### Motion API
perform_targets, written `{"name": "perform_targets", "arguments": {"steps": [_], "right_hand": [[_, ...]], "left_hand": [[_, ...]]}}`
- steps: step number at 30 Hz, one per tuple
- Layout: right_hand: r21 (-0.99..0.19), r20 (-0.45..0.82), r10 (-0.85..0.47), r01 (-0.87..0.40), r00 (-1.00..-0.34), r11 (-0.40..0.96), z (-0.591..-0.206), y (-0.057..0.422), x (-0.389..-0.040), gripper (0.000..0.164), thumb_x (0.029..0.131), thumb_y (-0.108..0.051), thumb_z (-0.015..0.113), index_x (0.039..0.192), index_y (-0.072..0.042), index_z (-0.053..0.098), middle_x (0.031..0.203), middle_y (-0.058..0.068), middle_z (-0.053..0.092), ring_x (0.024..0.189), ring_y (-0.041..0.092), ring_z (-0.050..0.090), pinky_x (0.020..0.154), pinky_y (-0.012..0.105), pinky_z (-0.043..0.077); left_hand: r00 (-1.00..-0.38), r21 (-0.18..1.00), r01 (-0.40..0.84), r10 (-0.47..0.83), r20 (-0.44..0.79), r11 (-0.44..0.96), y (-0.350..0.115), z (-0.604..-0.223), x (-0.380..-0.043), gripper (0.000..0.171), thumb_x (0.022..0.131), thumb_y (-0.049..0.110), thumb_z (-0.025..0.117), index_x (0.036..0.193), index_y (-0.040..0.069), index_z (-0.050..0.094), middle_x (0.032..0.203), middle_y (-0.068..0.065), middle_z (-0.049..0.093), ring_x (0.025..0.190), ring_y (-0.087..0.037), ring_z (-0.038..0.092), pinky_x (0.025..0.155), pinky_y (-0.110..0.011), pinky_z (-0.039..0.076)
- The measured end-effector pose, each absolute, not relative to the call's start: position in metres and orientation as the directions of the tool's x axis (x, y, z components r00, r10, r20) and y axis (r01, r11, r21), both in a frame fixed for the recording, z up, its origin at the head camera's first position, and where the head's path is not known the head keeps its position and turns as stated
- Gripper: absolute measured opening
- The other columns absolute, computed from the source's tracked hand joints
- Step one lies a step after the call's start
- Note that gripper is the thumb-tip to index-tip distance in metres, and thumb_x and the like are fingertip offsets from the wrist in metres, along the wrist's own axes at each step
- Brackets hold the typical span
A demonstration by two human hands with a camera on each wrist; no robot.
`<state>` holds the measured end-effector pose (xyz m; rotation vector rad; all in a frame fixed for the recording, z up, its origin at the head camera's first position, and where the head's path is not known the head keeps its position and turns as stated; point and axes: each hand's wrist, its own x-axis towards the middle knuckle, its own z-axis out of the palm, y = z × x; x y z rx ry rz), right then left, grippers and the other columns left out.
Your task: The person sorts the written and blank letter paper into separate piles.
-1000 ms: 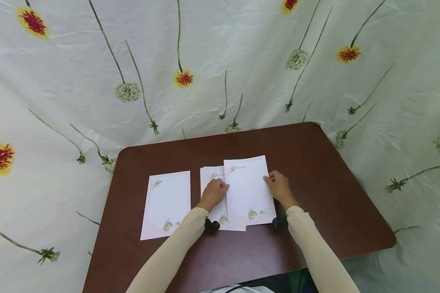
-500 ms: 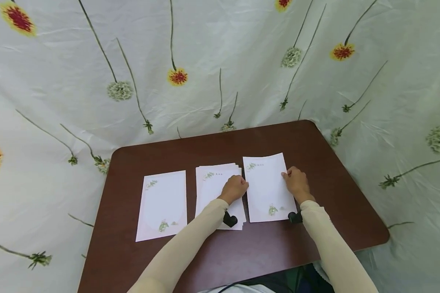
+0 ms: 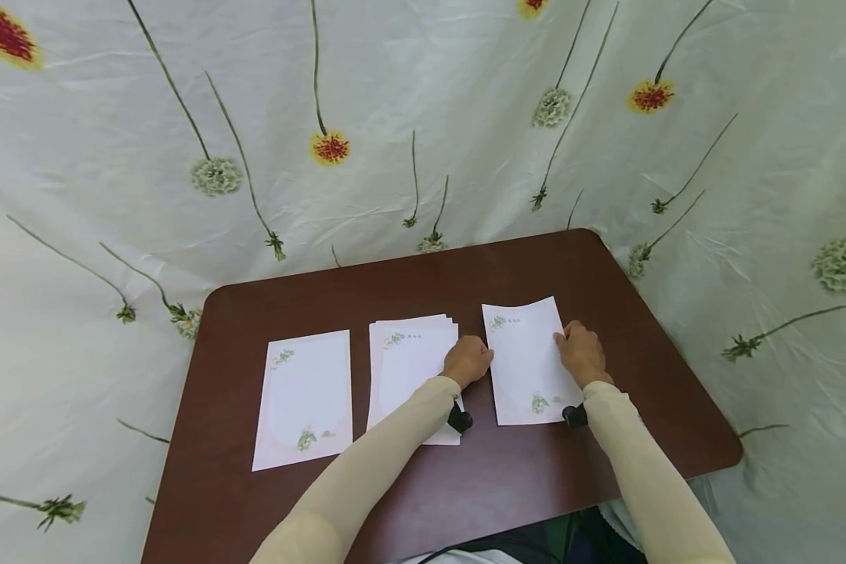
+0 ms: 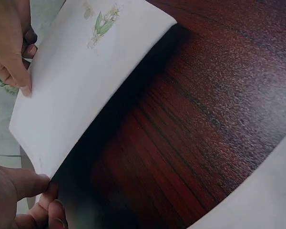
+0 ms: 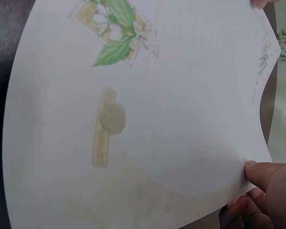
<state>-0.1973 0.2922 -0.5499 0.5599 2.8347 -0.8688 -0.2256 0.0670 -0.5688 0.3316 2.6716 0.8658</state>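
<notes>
Between both hands a sheet of paper (image 3: 525, 364) with a printed flower pattern is held by its two long sides. My left hand (image 3: 468, 361) pinches its left edge between thumb and fingers; in the left wrist view the thumb (image 4: 31, 183) presses on that edge. On the other side my right hand (image 3: 581, 352) pinches the right edge, thumb (image 5: 264, 175) on top. The sheet bows between the hands, and a dark shadow lies under its left edge in the left wrist view. Just left of it, a stack of similar sheets (image 3: 409, 376) lies partly under my left forearm.
Another patterned sheet (image 3: 303, 399) lies flat at the left of the brown wooden table (image 3: 423, 290). A flower-print cloth (image 3: 388, 78) hangs behind the table. Dark wrist cameras sit under both wrists, and a dark cable runs near the table's front edge.
Both hands have carried the held sheet to the right, off the middle stack, which now shows more fully with its edges slightly uneven. The left sheet stays in place on the table.
</notes>
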Motion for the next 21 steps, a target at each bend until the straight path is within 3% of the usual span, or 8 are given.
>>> {"name": "perform_targets", "arguments": {"steps": [13, 17, 21], "right_hand": [[-0.503, -0.177, 0.308, 0.354, -0.935, 0.788, -0.566, 0.295, -0.203, 0.028, 0.109, -0.019, 0.056, 0.116, 0.007, 0.059, 0.115, 0.032, 0.065, 0.104, 0.046, 0.065, 0.089, 0.057, 0.052], [-0.494, -0.170, 0.305, 0.349, -0.937, 0.797, -0.572, 0.296, -0.203, 0.027, 0.109, -0.019, 0.057, 0.114, 0.008, 0.058, 0.114, 0.031, 0.062, 0.103, 0.047, 0.064, 0.090, 0.057, 0.052], [-0.490, -0.161, 0.304, 0.343, -0.939, 0.801, -0.577, 0.296, -0.203, 0.027, 0.109, -0.018, 0.057, 0.114, 0.008, 0.058, 0.114, 0.031, 0.061, 0.104, 0.047, 0.064, 0.090, 0.058, 0.052]], "left_hand": [[-0.926, 0.523, 0.158, 0.309, -0.216, 0.837, 0.071, -0.570, -0.226, 0.059, 0.101, 0.019, 0.061, 0.049, 0.017, 0.033, 0.050, 0.006, 0.029, 0.049, -0.011, 0.033, 0.048, -0.026, 0.031], [-0.927, 0.477, 0.189, 0.316, -0.201, 0.858, 0.072, -0.572, -0.226, 0.055, 0.101, 0.019, 0.062, 0.052, 0.015, 0.036, 0.057, 0.001, 0.043, 0.056, -0.016, 0.046, 0.054, -0.031, 0.042], [-0.929, 0.410, 0.219, 0.317, -0.189, 0.886, 0.074, -0.575, -0.226, 0.044, 0.103, 0.022, 0.063, 0.061, 0.010, 0.054, 0.081, -0.009, 0.067, 0.078, -0.024, 0.067, 0.072, -0.041, 0.056]]}}
